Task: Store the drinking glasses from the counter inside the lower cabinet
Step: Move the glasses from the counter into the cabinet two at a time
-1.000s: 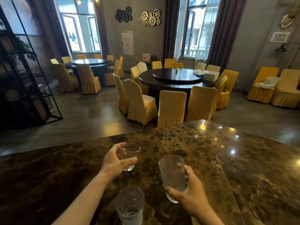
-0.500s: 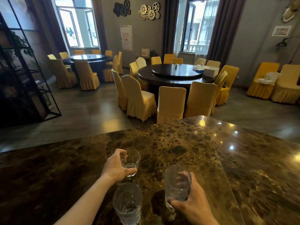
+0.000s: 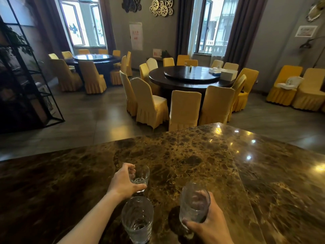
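Three clear drinking glasses are over the dark marble counter (image 3: 202,152). My left hand (image 3: 124,182) is wrapped around a short tumbler (image 3: 141,176), fingers behind it and thumb in front. My right hand (image 3: 210,224) grips a tall textured glass (image 3: 192,203) from its right side, held upright just above its shadow on the stone. A second tall textured glass (image 3: 137,219) stands free on the counter between my forearms, close to the near edge. The lower cabinet is out of sight.
Beyond the counter's far edge is a dining room: a round dark table (image 3: 190,78) ringed by yellow-covered chairs (image 3: 184,106), another table (image 3: 95,58) at back left, and a black metal shelf frame (image 3: 26,81) on the left.
Both hands have drawn back toward me with their glasses. The right hand's tall glass has come down from a raised, tilted hold to upright near the counter. The free glass stayed put.
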`<action>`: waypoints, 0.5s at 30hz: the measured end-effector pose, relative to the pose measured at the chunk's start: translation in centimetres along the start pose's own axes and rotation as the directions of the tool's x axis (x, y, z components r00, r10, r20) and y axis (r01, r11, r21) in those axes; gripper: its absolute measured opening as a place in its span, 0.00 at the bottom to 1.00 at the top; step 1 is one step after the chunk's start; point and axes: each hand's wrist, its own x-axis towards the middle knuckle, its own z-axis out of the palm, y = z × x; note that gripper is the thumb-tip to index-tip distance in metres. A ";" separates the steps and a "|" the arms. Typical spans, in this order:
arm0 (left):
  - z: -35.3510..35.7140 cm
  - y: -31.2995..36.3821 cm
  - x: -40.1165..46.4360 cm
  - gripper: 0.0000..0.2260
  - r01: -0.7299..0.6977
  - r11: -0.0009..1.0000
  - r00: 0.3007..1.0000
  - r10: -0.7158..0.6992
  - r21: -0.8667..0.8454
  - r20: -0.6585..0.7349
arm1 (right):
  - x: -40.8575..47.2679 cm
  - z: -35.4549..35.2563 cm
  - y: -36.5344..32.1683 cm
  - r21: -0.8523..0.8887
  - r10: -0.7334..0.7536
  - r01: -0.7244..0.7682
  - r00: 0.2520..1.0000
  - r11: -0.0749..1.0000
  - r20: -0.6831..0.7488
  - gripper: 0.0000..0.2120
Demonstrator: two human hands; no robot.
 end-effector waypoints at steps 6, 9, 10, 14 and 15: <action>0.1 -0.1 0.1 0.40 0.007 1.000 1.000 -0.007 -0.003 0.013 | -0.1 0.2 -0.1 -0.003 0.027 -0.027 1.000 1.000 0.012 0.39; 0.1 -0.2 -0.1 0.40 0.011 1.000 1.000 -0.011 0.002 0.020 | -0.2 0.1 -0.1 0.008 0.054 -0.054 0.998 0.998 0.023 0.41; 0.1 -0.1 -0.1 0.41 0.014 1.000 1.000 -0.014 0.006 0.028 | -0.2 0.0 -0.2 0.013 0.067 -0.067 0.997 0.998 0.036 0.41; -0.7 0.6 -0.7 0.48 0.015 0.998 0.996 -0.020 0.063 0.084 | -0.3 -0.8 -0.8 -0.004 0.121 -0.122 0.982 0.993 0.141 0.49; -1.2 0.8 -1.0 0.52 0.007 0.996 0.995 -0.017 0.092 0.099 | -0.2 -1.3 -0.8 -0.024 0.134 -0.132 0.977 0.991 0.163 0.50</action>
